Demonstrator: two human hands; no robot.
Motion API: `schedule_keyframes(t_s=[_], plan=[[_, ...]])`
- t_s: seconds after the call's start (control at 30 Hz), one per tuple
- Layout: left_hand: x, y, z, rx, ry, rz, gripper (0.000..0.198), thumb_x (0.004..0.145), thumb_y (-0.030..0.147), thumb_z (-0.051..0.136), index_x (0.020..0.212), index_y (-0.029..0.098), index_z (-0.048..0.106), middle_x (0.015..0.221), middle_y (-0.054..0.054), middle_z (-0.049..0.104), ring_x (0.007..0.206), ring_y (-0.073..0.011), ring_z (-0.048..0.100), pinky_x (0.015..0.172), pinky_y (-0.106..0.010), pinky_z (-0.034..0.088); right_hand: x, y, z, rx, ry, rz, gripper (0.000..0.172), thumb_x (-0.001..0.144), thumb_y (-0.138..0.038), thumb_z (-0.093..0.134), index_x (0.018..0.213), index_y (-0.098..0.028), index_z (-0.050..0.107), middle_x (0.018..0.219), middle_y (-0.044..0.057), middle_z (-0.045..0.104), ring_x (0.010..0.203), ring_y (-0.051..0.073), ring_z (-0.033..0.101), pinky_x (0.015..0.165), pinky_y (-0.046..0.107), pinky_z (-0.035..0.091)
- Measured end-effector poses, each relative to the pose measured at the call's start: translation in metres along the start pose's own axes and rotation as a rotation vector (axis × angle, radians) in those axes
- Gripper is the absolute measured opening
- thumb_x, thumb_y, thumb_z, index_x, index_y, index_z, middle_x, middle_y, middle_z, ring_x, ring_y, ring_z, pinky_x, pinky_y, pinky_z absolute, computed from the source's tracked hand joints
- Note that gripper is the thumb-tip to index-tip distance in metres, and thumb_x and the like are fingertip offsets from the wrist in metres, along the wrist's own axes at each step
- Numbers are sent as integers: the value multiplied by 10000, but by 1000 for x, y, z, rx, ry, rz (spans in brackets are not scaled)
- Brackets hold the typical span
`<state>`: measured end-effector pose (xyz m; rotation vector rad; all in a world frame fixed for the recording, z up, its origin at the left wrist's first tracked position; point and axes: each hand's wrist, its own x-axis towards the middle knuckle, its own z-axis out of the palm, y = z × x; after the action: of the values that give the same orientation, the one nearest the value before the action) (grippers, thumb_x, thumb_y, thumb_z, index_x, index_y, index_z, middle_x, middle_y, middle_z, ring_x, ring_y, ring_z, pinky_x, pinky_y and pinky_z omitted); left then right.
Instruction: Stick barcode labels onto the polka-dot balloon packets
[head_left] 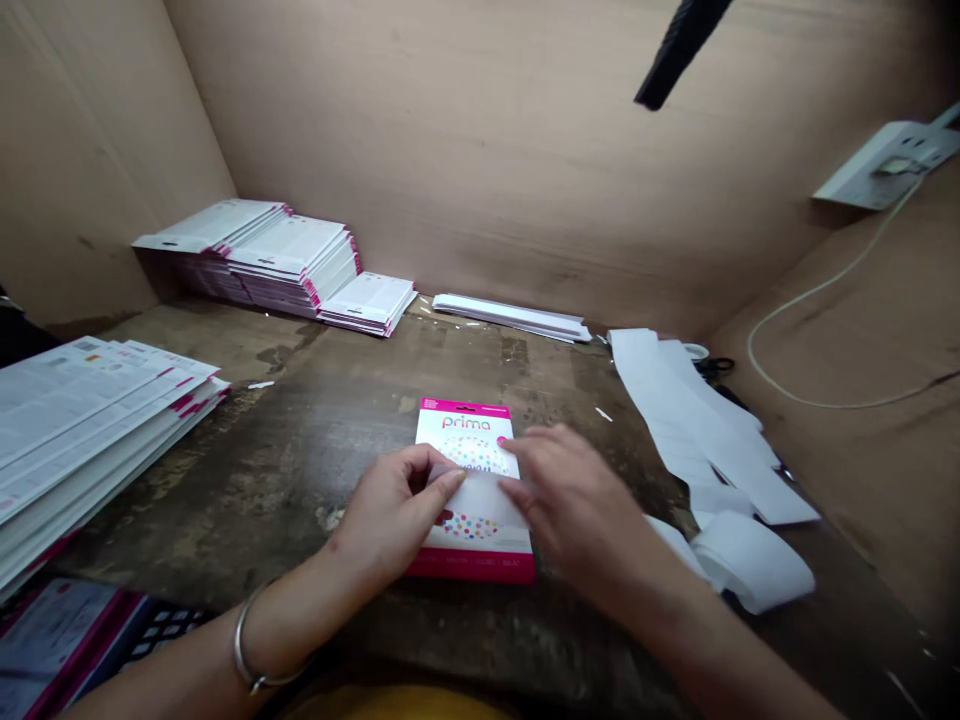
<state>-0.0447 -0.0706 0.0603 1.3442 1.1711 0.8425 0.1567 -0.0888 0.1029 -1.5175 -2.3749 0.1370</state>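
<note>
Wooden bench (315, 450), stacked cards (285, 265), left hand (397, 510), right hand (570, 490) on pink card (469, 430)

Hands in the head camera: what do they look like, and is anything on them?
Both hands are bare, with no gloves, and the forearms show no sleeves. The left hand wears a thin silver bangle around its wrist. The right hand shows no bangle or band.

Centre of the Prima card (465, 425) hidden beneath the left hand (394, 510), right hand (574, 505) and a translucent strip (480, 505); black object (681, 50) at top cut off by frame, type indeterminable.
</note>
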Motion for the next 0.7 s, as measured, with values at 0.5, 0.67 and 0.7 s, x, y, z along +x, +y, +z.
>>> schedule_keyframes(t_s=[0.5,0.67,0.7], plan=[[-33,-56,-14,1174,-115,779,266,930,171,434,1156,158,575,1181,-65,642,1078,-229,556,1002,-433,301,41,4,55,280,-237,243,292,864,-357,493,639,-187,571,623,3,596,581,140,498,528,241,298],[-32,-51,-13,1208,-128,784,228,919,173,460,1095,146,603,1116,-64,667,1016,-223,583,983,-433,335,45,5,62,180,-276,254,273,846,-341,507,645,-186,607,613,18,610,556,139,492,516,247,274],[-31,-50,-14,1213,-132,777,226,915,172,466,1093,144,602,1117,-67,665,1024,-225,582,989,-435,336,45,6,64,166,-280,255,274,848,-343,505,651,-186,613,619,21,615,559,139,496,516,246,274]])
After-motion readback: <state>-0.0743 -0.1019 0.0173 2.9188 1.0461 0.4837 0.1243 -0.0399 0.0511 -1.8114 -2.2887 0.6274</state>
